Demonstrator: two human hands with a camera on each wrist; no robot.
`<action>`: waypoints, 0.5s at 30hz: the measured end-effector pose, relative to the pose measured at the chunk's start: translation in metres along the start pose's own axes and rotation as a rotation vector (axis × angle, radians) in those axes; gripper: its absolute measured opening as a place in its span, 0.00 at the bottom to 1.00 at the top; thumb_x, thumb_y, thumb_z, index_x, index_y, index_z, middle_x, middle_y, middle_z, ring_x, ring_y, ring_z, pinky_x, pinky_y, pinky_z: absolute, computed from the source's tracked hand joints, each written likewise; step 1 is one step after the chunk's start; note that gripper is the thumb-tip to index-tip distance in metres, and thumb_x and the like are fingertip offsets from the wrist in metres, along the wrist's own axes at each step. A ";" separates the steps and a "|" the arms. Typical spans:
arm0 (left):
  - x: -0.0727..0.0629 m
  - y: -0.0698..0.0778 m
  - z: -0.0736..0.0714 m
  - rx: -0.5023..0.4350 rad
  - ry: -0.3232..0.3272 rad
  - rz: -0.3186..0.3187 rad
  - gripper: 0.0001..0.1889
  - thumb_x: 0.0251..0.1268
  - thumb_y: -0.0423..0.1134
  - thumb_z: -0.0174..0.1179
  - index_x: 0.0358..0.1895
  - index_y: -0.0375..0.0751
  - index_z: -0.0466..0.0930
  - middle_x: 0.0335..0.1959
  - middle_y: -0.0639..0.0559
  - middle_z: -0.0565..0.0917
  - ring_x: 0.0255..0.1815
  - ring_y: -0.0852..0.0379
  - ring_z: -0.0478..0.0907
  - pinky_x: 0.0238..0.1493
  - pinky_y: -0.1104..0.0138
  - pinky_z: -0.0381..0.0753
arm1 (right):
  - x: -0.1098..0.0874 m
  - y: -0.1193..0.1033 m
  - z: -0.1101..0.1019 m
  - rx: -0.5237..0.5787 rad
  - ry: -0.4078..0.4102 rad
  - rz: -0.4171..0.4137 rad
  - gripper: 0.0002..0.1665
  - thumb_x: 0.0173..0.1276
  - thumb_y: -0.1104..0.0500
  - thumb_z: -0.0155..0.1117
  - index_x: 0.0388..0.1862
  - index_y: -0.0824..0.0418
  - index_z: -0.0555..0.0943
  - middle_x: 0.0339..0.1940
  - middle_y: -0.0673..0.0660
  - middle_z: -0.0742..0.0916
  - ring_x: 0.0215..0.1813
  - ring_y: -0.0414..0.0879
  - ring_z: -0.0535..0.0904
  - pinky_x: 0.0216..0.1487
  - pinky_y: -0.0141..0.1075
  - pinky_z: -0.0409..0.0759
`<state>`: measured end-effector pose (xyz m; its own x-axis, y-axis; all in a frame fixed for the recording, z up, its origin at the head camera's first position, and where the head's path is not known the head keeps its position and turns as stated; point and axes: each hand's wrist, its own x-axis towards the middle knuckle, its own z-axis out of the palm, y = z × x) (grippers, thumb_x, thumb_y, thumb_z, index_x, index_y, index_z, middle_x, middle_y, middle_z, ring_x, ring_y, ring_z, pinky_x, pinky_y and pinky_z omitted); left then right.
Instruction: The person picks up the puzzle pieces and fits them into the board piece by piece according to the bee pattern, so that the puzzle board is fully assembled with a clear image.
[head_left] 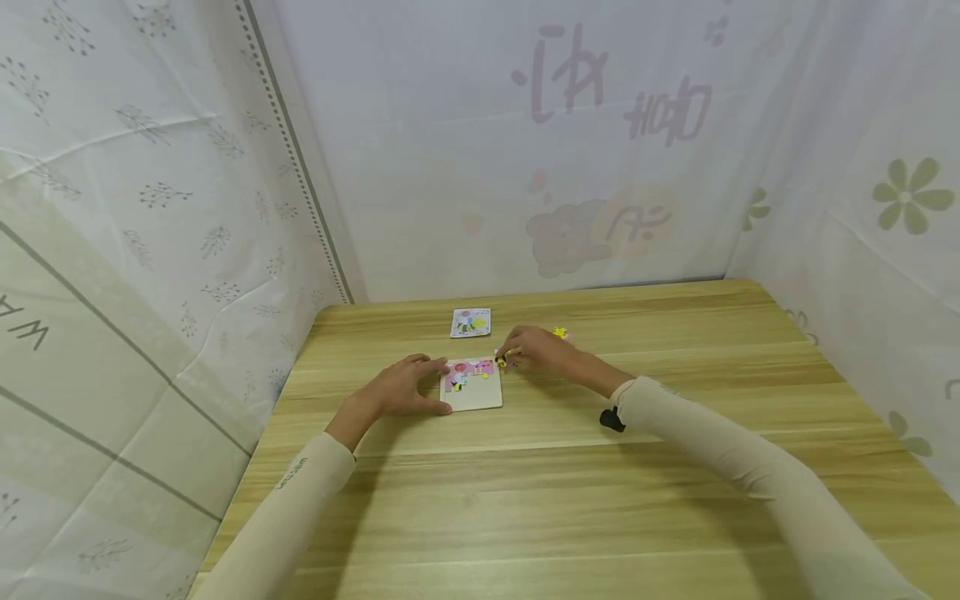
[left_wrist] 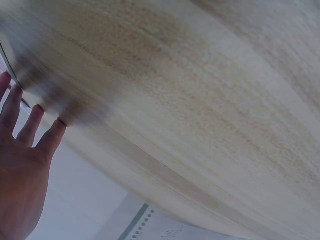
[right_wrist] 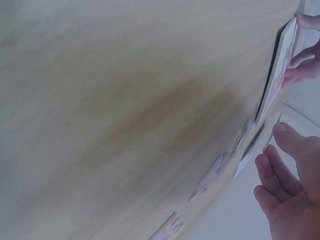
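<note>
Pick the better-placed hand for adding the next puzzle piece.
Right, most likely: the right hand pinches a puzzle piece beside the partly filled puzzle board, while the left hand rests at the board's left edge.

wood-grain table [head_left: 487, 508], pale printed cloth [head_left: 420, 183] behind, green flower print [head_left: 907, 197] at right

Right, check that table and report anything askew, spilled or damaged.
Nothing stands out. The puzzle board is only partly filled, with the left hand at its left side. Loose pieces lie to its right, which fits an unfinished puzzle. The bee card lies behind it; no spill or damage shows.
</note>
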<state>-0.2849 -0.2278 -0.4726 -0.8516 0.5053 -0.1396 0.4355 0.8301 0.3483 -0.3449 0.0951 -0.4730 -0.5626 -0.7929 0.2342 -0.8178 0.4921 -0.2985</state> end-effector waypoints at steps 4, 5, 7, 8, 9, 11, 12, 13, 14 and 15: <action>0.001 -0.001 0.000 -0.002 -0.001 0.000 0.49 0.55 0.72 0.70 0.78 0.53 0.70 0.76 0.37 0.69 0.76 0.36 0.66 0.72 0.40 0.67 | 0.001 -0.005 0.004 0.023 0.014 -0.004 0.11 0.70 0.66 0.71 0.50 0.59 0.91 0.49 0.59 0.89 0.51 0.51 0.84 0.51 0.40 0.85; 0.001 -0.001 0.000 -0.002 -0.001 0.002 0.49 0.55 0.72 0.70 0.78 0.53 0.70 0.75 0.37 0.69 0.76 0.37 0.66 0.72 0.40 0.67 | 0.002 -0.006 0.005 0.025 0.021 -0.011 0.11 0.70 0.66 0.72 0.50 0.59 0.91 0.48 0.59 0.89 0.50 0.51 0.85 0.50 0.40 0.85; 0.002 -0.002 0.001 0.000 0.001 0.003 0.48 0.55 0.72 0.70 0.78 0.53 0.71 0.75 0.37 0.69 0.75 0.37 0.66 0.72 0.40 0.67 | 0.003 -0.008 0.007 0.032 0.026 -0.022 0.11 0.70 0.66 0.72 0.49 0.59 0.91 0.47 0.58 0.89 0.50 0.51 0.85 0.50 0.40 0.85; 0.002 -0.003 0.001 0.004 0.001 0.003 0.48 0.55 0.72 0.70 0.78 0.54 0.71 0.75 0.37 0.69 0.75 0.37 0.66 0.72 0.40 0.68 | 0.004 -0.009 0.009 0.029 0.025 -0.029 0.11 0.70 0.66 0.72 0.49 0.59 0.91 0.47 0.58 0.89 0.50 0.51 0.85 0.51 0.40 0.85; 0.002 -0.003 0.001 0.005 0.000 0.001 0.49 0.55 0.72 0.70 0.78 0.54 0.70 0.75 0.38 0.69 0.75 0.37 0.67 0.72 0.40 0.68 | 0.004 -0.010 0.010 0.032 0.020 -0.032 0.11 0.71 0.66 0.71 0.50 0.59 0.91 0.48 0.58 0.89 0.51 0.50 0.84 0.51 0.40 0.85; 0.002 -0.004 0.002 0.006 0.004 0.003 0.49 0.55 0.72 0.70 0.78 0.53 0.71 0.75 0.37 0.70 0.74 0.36 0.67 0.71 0.40 0.68 | 0.006 -0.012 0.012 0.045 0.011 -0.041 0.11 0.71 0.66 0.71 0.50 0.60 0.91 0.48 0.59 0.89 0.51 0.51 0.84 0.52 0.41 0.85; 0.003 -0.004 0.002 0.007 0.003 0.001 0.49 0.54 0.72 0.70 0.78 0.54 0.70 0.75 0.37 0.70 0.74 0.36 0.67 0.71 0.40 0.68 | 0.006 -0.013 0.013 0.051 0.005 -0.042 0.11 0.72 0.66 0.70 0.50 0.60 0.91 0.49 0.59 0.89 0.52 0.51 0.84 0.53 0.41 0.85; 0.003 -0.004 0.002 0.009 0.002 -0.001 0.49 0.54 0.73 0.70 0.78 0.54 0.70 0.75 0.38 0.70 0.74 0.36 0.68 0.72 0.40 0.68 | 0.007 -0.014 0.014 0.051 0.003 -0.044 0.11 0.72 0.66 0.70 0.50 0.60 0.91 0.49 0.59 0.89 0.52 0.51 0.84 0.53 0.41 0.85; 0.003 -0.004 0.002 0.008 0.002 -0.001 0.49 0.54 0.73 0.70 0.78 0.54 0.70 0.75 0.38 0.70 0.74 0.36 0.68 0.71 0.40 0.68 | 0.008 -0.016 0.014 0.052 0.000 -0.045 0.11 0.72 0.65 0.70 0.50 0.60 0.91 0.49 0.58 0.89 0.52 0.50 0.84 0.53 0.41 0.84; 0.003 -0.004 0.002 0.006 0.005 0.002 0.49 0.54 0.73 0.70 0.77 0.54 0.71 0.75 0.37 0.70 0.74 0.36 0.68 0.71 0.40 0.69 | 0.009 -0.017 0.015 0.051 -0.002 -0.047 0.11 0.72 0.65 0.70 0.50 0.60 0.91 0.48 0.58 0.89 0.52 0.50 0.84 0.54 0.40 0.84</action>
<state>-0.2887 -0.2294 -0.4765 -0.8521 0.5059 -0.1339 0.4392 0.8305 0.3426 -0.3340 0.0740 -0.4798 -0.5235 -0.8154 0.2473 -0.8360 0.4354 -0.3339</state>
